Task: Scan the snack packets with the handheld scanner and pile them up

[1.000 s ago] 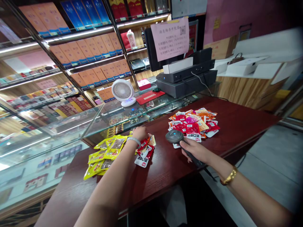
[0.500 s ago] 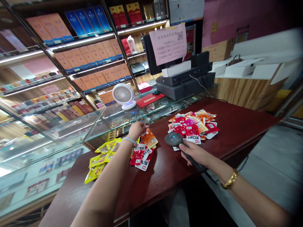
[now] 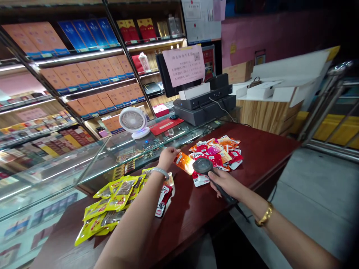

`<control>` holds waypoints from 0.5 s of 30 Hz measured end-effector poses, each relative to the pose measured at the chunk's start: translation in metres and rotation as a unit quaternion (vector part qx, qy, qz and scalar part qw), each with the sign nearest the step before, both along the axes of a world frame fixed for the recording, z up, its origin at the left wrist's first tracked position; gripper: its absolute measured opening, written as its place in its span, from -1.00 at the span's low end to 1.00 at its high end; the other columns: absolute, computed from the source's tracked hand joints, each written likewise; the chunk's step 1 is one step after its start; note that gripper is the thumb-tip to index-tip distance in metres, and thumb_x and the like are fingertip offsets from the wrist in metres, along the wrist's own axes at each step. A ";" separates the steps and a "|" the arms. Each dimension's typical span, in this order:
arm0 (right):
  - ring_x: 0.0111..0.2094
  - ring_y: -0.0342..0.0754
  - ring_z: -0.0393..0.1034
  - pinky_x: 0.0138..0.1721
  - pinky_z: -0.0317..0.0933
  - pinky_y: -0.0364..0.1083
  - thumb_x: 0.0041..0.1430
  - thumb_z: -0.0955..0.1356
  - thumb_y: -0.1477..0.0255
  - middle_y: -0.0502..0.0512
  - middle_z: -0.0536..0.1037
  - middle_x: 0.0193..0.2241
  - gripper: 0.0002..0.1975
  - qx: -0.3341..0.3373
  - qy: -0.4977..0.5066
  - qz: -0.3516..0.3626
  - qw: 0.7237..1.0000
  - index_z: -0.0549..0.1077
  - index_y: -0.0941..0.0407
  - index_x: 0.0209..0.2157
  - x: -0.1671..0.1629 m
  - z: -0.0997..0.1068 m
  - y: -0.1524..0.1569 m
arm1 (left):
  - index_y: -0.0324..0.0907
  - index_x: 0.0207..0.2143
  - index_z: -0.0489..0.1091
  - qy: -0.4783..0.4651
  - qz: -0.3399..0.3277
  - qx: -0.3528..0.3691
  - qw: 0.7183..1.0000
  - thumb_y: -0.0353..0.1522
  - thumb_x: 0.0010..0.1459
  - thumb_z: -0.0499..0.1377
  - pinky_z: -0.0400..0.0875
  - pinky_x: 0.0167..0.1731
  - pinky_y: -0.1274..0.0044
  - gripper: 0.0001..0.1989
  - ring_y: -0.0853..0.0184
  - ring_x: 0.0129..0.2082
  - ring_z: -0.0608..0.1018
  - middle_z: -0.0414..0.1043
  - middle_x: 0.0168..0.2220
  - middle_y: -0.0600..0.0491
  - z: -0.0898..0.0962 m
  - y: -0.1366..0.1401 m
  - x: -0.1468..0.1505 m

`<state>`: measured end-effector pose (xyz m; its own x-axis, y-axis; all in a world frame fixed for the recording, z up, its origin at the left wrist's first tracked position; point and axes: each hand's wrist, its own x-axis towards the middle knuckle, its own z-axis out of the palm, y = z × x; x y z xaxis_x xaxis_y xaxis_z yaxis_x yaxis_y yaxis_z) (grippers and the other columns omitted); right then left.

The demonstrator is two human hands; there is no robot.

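Note:
My left hand (image 3: 167,157) holds an orange snack packet (image 3: 183,162) above the dark red counter (image 3: 260,157), tilted toward the scanner. My right hand (image 3: 226,183) grips a black handheld barcode scanner (image 3: 203,165), its head right beside the orange packet. Just behind the scanner lies a pile of red, pink and orange packets (image 3: 217,151). Red-and-white packets (image 3: 163,196) lie under my left forearm. Several yellow packets (image 3: 112,198) are spread at the left of the counter.
A glass display case (image 3: 84,164) adjoins the counter on the left, with a small white fan (image 3: 133,121) on it. A black register and monitor with a pink notice (image 3: 185,65) stand behind. Shelves of boxed cartons (image 3: 84,71) fill the back wall.
My left hand lifted the orange packet from the red-and-white packets and carried it right to the scanner head. The view shifted, so the counter appears further left.

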<state>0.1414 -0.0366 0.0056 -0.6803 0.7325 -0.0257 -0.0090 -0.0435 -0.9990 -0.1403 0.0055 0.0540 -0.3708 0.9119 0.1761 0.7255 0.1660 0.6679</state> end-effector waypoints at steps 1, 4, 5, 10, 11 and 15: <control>-0.77 -0.24 0.17 -0.68 0.23 -0.19 0.11 0.26 -0.15 -0.21 0.30 -0.70 -0.46 0.000 -0.002 -0.009 1.000 0.22 0.08 -0.33 0.002 -0.001 0.001 | -0.22 -0.54 0.39 -0.052 0.017 0.017 0.998 -0.12 0.06 0.22 0.13 -0.59 0.61 -0.66 0.47 -0.63 0.32 0.33 -0.64 0.13 -0.004 0.006 0.008; -0.77 -0.24 0.17 -0.68 0.23 -0.19 0.12 0.26 -0.14 -0.21 0.30 -0.70 -0.47 0.002 0.003 -0.028 1.000 0.22 0.08 -0.34 0.007 -0.005 0.004 | -0.25 -0.48 0.39 -0.291 0.032 0.045 0.955 -0.11 0.06 0.25 0.19 -0.62 0.63 -0.65 0.49 -0.65 0.33 0.31 -0.64 0.14 -0.015 0.022 0.037; -0.77 -0.24 0.17 -0.68 0.23 -0.19 0.13 0.26 -0.14 -0.21 0.30 -0.70 -0.47 0.003 0.007 -0.034 0.999 0.22 0.08 -0.34 0.008 -0.006 0.005 | -0.26 -0.43 0.41 -0.354 0.022 0.044 0.934 -0.10 0.07 0.25 0.23 -0.62 0.63 -0.64 0.48 -0.64 0.36 0.35 -0.61 0.13 -0.018 0.025 0.046; -0.78 -0.26 0.17 -0.69 0.21 -0.20 0.16 0.25 -0.11 -0.21 0.32 -0.68 -0.49 -0.007 0.018 -0.043 0.999 0.22 0.08 -0.34 0.012 -0.013 0.005 | -0.31 -0.15 0.46 -0.452 -0.091 0.006 0.887 -0.15 0.03 0.32 0.47 -0.42 0.57 -0.56 0.40 -0.43 0.53 0.51 -0.35 -0.04 -0.027 0.027 0.069; -0.77 -0.26 0.17 -0.69 0.21 -0.21 0.16 0.25 -0.11 -0.21 0.31 -0.69 -0.50 -0.010 0.017 -0.041 0.999 0.22 0.08 -0.33 0.013 -0.014 0.004 | -0.31 -0.10 0.46 -0.445 -0.102 0.001 0.890 -0.17 0.01 0.34 0.48 -0.39 0.57 -0.52 0.40 -0.40 0.54 0.52 -0.32 -0.06 -0.027 0.024 0.066; -0.77 -0.26 0.16 -0.68 0.22 -0.21 0.16 0.27 -0.10 -0.21 0.30 -0.69 -0.50 -0.024 0.020 -0.034 0.999 0.24 0.09 -0.32 0.014 -0.013 0.001 | -0.27 0.01 0.44 -0.291 -0.094 -0.003 0.952 -0.15 0.03 0.30 0.45 -0.34 0.54 -0.46 0.37 -0.39 0.54 0.54 -0.28 -0.05 -0.019 0.006 0.031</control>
